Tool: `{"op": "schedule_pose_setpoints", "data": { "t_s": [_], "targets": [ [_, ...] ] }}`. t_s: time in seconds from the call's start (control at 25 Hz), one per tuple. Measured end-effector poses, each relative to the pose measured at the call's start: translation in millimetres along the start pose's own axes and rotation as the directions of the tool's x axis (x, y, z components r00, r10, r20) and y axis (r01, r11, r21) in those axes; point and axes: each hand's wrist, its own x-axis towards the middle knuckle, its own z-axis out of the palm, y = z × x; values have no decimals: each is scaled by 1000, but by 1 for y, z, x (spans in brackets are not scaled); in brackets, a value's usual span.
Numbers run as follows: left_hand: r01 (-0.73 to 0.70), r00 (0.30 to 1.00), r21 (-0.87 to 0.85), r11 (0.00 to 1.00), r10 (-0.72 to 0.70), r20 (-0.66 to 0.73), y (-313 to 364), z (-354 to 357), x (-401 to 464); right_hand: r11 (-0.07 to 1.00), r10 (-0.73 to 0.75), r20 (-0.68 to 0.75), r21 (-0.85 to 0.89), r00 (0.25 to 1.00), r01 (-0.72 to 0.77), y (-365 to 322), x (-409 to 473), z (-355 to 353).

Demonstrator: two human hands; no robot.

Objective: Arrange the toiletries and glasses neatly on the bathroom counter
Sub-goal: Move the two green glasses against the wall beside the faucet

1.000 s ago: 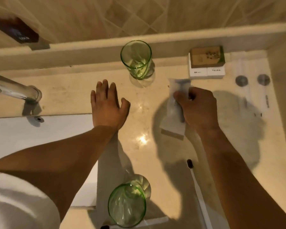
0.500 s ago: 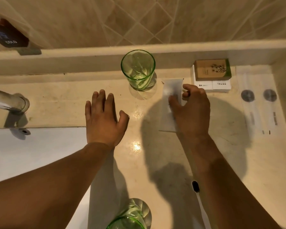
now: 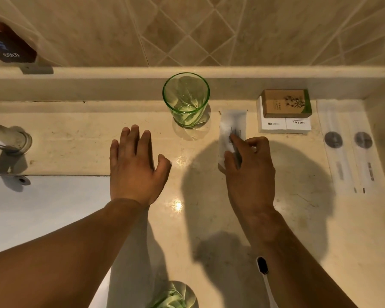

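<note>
Pressing the white sachet (image 3: 232, 125) flat between green glass (image 3: 186, 100) and soap boxes (image 3: 284, 114), the right hand (image 3: 247, 167) pinches it with narrow fingers and should square it to them, while the left hand (image 3: 133, 165) rests spread on the table (image 3: 209, 218).

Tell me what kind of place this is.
Most likely a hotel bathroom: a white box marked HOTEL sits on the stone counter, beside a sink, with a tap and a tiled wall behind.

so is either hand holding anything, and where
The right hand pinches the white sachet at its near end, flat on the counter. The left hand holds nothing.
</note>
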Motion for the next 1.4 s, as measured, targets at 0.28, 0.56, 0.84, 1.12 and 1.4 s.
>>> {"op": "schedule_pose_setpoints", "data": {
  "t_s": [0.28,0.56,0.84,1.12,1.4],
  "targets": [
    [1,1000,-8,1000,-1,-4,0,0,0,999,31,-10,-9,999,-31,-4,25,9],
    [6,1000,-3,1000,-6,5,-1,0,0,999,45,-19,-14,999,-46,-6,35,10],
    [1,1000,5,1000,-1,13,-1,1,0,999,34,-25,-20,999,-35,-6,38,11],
    [-4,1000,-3,1000,4,2,-2,0,-2,996,2,-18,88,1000,0,-2,14,-11],
    [6,997,78,997,-12,73,0,-6,-1,882,-309,619,471,722,-26,-6,-78,-70]
  ]
}}
